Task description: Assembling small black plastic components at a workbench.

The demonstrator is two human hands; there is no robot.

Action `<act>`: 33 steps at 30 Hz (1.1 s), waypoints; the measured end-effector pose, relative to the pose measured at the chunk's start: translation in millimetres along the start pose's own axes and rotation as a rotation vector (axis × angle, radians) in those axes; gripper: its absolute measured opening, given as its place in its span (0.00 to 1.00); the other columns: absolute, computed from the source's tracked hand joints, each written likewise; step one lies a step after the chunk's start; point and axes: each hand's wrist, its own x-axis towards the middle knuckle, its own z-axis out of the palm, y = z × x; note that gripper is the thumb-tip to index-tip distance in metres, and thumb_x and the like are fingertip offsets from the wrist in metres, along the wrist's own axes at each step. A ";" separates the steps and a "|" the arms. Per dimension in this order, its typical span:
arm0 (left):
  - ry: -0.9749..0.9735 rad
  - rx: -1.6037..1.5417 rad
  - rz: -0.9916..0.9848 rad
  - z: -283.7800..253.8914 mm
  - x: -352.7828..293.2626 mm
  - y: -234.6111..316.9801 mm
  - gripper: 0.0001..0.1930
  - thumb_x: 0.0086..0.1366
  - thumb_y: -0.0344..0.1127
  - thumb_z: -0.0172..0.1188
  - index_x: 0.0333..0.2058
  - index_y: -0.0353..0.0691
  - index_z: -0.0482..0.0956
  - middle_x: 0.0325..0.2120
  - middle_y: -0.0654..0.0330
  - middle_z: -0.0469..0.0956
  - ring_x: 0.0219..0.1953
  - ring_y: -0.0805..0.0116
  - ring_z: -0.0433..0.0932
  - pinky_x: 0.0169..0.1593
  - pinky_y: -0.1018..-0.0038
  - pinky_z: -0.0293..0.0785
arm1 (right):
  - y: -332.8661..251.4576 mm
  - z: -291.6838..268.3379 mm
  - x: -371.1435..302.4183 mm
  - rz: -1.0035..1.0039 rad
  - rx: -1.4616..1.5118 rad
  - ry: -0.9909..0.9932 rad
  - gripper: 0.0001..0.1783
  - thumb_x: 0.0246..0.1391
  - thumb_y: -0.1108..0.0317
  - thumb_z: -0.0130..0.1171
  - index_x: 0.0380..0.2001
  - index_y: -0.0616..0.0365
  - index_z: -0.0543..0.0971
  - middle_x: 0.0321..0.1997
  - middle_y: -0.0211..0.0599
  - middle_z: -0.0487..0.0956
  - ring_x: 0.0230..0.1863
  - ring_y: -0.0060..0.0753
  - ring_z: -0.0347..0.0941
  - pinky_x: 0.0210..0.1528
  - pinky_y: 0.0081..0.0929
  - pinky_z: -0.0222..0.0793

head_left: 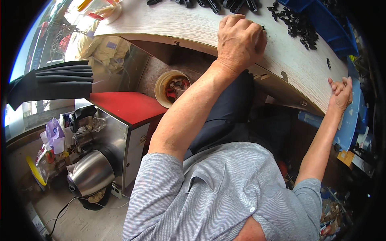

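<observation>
My left hand [239,40] rests knuckles-up on the pale wood-grain table [181,24], its fingers curled under. A tiny black piece [263,27] shows at its fingertips; whatever lies under the palm is hidden. My right hand [341,94] lies at the table's near right edge, fingers together on the top, holding nothing I can see. A loose pile of small black plastic parts [298,26] sits to the right of my left hand. A row of larger black parts [214,5] lies along the far edge.
Blue bins [321,16] stand at the table's far right. Under the table is a round bucket of scraps [173,86]. To my left are a red-topped metal cabinet [125,106], a steel kettle [92,173] and stacked dark sheets [60,78]. A blue seat [350,120] is at my right.
</observation>
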 end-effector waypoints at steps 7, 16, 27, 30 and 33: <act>0.000 -0.004 0.007 0.5 -2.6 -3.1 0.06 0.51 0.34 0.65 0.25 0.42 0.76 0.26 0.59 0.77 0.43 0.53 0.76 0.53 0.57 0.67 | 2.3 7.9 -3.8 -0.012 -0.011 0.002 0.16 0.61 0.59 0.57 0.27 0.60 0.76 0.11 0.28 0.56 0.17 0.23 0.57 0.43 0.45 0.77; 0.013 -0.046 -0.006 7.6 2.3 -1.2 0.05 0.51 0.32 0.65 0.26 0.43 0.77 0.27 0.59 0.78 0.43 0.53 0.76 0.52 0.58 0.69 | 12.0 0.0 3.7 -0.039 -0.131 0.023 0.13 0.61 0.61 0.57 0.25 0.56 0.75 0.10 0.24 0.56 0.14 0.20 0.57 0.34 0.40 0.77; -0.255 0.019 -0.045 -12.8 12.2 14.9 0.19 0.55 0.36 0.66 0.45 0.43 0.76 0.47 0.50 0.73 0.55 0.44 0.69 0.58 0.53 0.65 | -0.8 25.1 -16.6 -0.080 -0.113 0.092 0.10 0.61 0.63 0.59 0.27 0.54 0.76 0.12 0.23 0.64 0.13 0.13 0.60 0.24 0.26 0.76; -0.465 0.016 -0.015 -11.7 15.1 20.6 0.20 0.56 0.35 0.65 0.48 0.41 0.74 0.48 0.49 0.73 0.57 0.42 0.67 0.61 0.53 0.63 | 3.8 16.4 -8.9 -0.048 -0.157 0.041 0.10 0.61 0.64 0.57 0.26 0.53 0.74 0.11 0.20 0.61 0.14 0.13 0.59 0.25 0.25 0.75; -0.543 -0.017 0.011 -3.9 11.2 22.1 0.16 0.58 0.29 0.62 0.46 0.39 0.77 0.47 0.51 0.76 0.55 0.46 0.72 0.57 0.58 0.70 | -1.2 26.7 -13.2 -0.054 -0.110 0.063 0.10 0.61 0.63 0.58 0.26 0.52 0.74 0.11 0.20 0.62 0.13 0.12 0.58 0.24 0.25 0.76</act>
